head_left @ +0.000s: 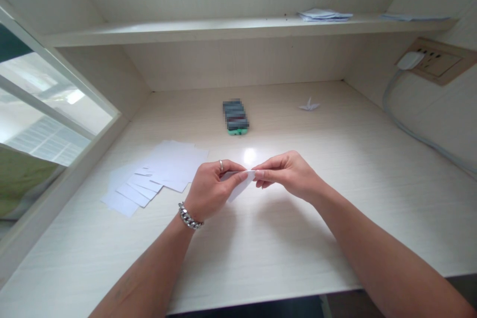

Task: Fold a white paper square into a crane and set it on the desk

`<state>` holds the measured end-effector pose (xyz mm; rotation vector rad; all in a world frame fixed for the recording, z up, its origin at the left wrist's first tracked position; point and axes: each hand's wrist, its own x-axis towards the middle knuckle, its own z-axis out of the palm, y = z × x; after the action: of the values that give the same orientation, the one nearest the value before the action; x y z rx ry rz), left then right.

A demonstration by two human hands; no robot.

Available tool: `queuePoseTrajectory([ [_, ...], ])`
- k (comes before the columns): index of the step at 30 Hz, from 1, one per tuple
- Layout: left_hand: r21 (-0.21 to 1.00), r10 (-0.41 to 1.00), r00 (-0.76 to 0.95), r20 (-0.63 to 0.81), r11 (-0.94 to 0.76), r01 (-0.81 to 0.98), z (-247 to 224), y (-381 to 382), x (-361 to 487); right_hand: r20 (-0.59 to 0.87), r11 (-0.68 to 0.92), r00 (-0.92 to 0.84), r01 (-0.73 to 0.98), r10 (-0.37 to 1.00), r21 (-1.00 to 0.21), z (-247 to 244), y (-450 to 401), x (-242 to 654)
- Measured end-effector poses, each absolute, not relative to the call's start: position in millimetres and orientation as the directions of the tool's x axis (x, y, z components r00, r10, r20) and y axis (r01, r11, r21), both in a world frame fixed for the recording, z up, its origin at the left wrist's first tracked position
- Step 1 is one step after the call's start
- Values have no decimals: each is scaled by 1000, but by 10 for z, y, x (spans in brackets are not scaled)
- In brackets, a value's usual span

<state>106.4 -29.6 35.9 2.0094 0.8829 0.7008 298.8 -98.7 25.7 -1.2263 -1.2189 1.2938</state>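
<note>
A small folded piece of white paper [240,187] is held between both hands, above the middle of the pale desk. My left hand [216,185] pinches it between thumb and fingers and hides part of it; a ring and a chain bracelet are on this side. At the paper's right corner, the thumb and fingertips of my right hand [288,174] are pressed together on it. Several loose white sheets [175,161] lie overlapping on the desk, left of my left hand.
A phone with a green edge [237,131] lies beyond my hands. Farther right stands a small folded paper crane [309,105]. Folded papers [325,15] rest on the shelf [186,30]. A white cable [413,134] hangs from the wall socket [441,62] down the right side.
</note>
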Motion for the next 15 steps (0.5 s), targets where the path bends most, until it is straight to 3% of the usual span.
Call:
queuePoseTrajectory([
  [7, 861, 810, 572, 128, -378, 342, 388, -301, 1075, -35, -29, -40, 139, 999, -990, 235, -990, 3006],
  [15, 829, 794, 594, 131, -416, 373, 370, -297, 1073, -49, -47, -16, 106, 999, -993, 205, -977, 2960],
])
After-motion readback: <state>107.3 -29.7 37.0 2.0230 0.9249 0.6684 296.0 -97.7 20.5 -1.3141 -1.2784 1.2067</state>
